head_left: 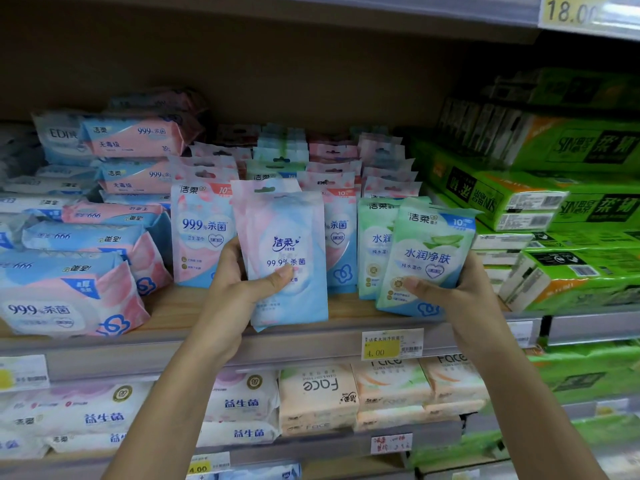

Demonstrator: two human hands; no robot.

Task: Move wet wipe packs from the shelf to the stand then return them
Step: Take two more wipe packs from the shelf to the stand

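Fingers (277, 276) of the left hand (232, 292) are pinching a pink-blue pack (287, 237), the right hand (460, 292) gripping a green pack (429, 251), both at the shelf (311, 336) lip. Slick film is risking a slip; standing rows (332, 161) just beyond could topple if brushed. Rear fingers are hiding; no stand is showing.

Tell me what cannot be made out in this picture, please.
Head view only.
Left hand: fingertips hidden behind the pink-blue pack.
Right hand: fingertips hidden behind the green pack.
Top price tag: cut by the top edge, last digit blurred.
Back-row packs: blurred, print unreadable.
Stand: outside the frame.
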